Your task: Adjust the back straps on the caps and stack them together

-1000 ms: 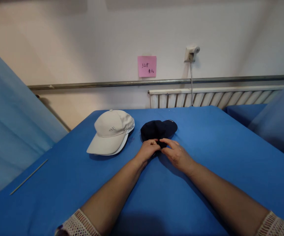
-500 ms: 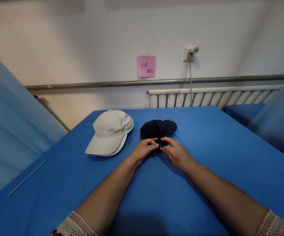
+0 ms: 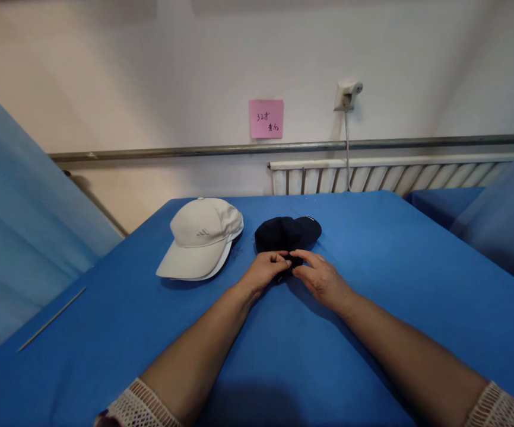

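A dark navy baseball cap [image 3: 279, 232] lies on the blue-covered table, its brim pointing to the back right and its rear strap side toward me. My left hand [image 3: 266, 271] pinches the cap's strap between thumb and forefinger. Close beside it, my right hand [image 3: 321, 280] has its curled fingertips at the strap's other side. The fingertips of both hands nearly meet, and they hide most of the strap and its fastening. To the left of the navy cap rests a stack of pale caps [image 3: 199, 237], a beige one with a small striped logo on top.
A thin stick [image 3: 52, 319] lies near the table's left edge. Blue curtains [image 3: 25, 225] hang at both sides. Behind the blue tablecloth [image 3: 364, 237] are a white radiator [image 3: 390, 175], a metal rail [image 3: 194, 151], a plugged-in socket [image 3: 345, 96] and a pink note [image 3: 266, 118].
My left thumb has shifted slightly right along the strap. A small shiny metal piece seen between the fingertips before is now mostly covered. The caps stay in place.
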Motion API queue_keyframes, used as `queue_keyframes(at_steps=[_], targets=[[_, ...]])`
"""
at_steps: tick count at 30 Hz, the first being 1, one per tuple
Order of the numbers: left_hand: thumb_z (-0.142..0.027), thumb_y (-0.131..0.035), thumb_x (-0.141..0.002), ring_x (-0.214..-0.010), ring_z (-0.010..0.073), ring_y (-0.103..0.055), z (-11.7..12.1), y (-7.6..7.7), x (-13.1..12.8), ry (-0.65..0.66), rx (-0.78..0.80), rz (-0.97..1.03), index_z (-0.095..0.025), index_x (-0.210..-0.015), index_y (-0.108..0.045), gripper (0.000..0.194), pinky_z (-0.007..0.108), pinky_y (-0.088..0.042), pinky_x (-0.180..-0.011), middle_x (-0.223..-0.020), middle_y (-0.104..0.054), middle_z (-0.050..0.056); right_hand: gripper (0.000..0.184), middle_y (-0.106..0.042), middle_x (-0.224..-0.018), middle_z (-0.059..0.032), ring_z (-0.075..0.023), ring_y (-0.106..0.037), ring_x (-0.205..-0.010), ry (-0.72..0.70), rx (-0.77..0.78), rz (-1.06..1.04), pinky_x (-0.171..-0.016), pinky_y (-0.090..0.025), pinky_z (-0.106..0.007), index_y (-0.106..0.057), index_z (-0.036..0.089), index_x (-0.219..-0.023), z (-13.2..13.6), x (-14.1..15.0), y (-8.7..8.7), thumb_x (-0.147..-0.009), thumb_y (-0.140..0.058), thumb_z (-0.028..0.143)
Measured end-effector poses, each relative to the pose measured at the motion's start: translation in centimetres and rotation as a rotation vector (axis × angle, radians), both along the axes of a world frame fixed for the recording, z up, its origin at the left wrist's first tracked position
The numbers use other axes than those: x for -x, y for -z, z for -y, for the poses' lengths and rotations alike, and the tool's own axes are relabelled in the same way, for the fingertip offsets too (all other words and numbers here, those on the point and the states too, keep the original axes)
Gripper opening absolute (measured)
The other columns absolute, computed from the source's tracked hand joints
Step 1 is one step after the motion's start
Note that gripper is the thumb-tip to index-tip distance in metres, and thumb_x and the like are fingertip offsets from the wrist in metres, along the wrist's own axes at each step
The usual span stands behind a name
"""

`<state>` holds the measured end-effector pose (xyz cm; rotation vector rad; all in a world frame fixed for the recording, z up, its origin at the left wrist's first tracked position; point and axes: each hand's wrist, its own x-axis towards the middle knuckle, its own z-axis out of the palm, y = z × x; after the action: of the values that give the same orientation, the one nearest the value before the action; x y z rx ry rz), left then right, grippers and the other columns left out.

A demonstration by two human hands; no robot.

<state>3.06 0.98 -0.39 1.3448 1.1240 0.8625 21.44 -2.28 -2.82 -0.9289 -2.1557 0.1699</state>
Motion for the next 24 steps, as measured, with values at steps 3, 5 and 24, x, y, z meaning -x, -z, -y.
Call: queue_keyframes(at_steps=[3,5,24], targets=[[-0.039,-0.072,-0.067,-0.068,0.0134,-0.054,-0.1,0.2,0.2,-0.019,-0.020,0.021,-0.013,-0.062,-0.064,0.027,0.028,-0.040,-0.062,-0.098,-0.068,0.010,0.024,-0.058,-0.129,-0.0106,-0.0264,-0.056,-0.116,0.010,0.003,-0.025,-0.095,-0.049,-0.045,-0.072,0.021,-0.092,-0.1,-0.1,0.1,-0.091,-0.048,0.014],[-0.041,-0.072,-0.069,-0.077,0.0166,-0.058,-0.2,0.3,0.4,-0.021,-0.023,0.047,-0.014,-0.068,-0.068,0.028,0.030,-0.043,-0.069,-0.108,-0.068,0.011,0.024,-0.058,-0.129,-0.0106,-0.0263,-0.056,-0.115,0.006,0.003,-0.039,-0.094,-0.050,-0.045,-0.072,0.021,-0.094,-0.1,-0.2,0.1,-0.091,-0.048,0.015],[-0.030,-0.070,-0.073,-0.099,0.0224,-0.060,-0.1,0.5,-0.1,-0.022,-0.298,-0.086,-0.015,-0.072,-0.066,0.015,0.035,-0.043,-0.090,-0.108,-0.066,0.011,0.023,-0.059,-0.128,-0.0094,-0.0247,-0.058,-0.113,0.059,-0.029,-0.031,-0.091,-0.049,-0.043,-0.069,0.022,-0.096,-0.3,-0.5,0.1,-0.092,-0.047,0.016]])
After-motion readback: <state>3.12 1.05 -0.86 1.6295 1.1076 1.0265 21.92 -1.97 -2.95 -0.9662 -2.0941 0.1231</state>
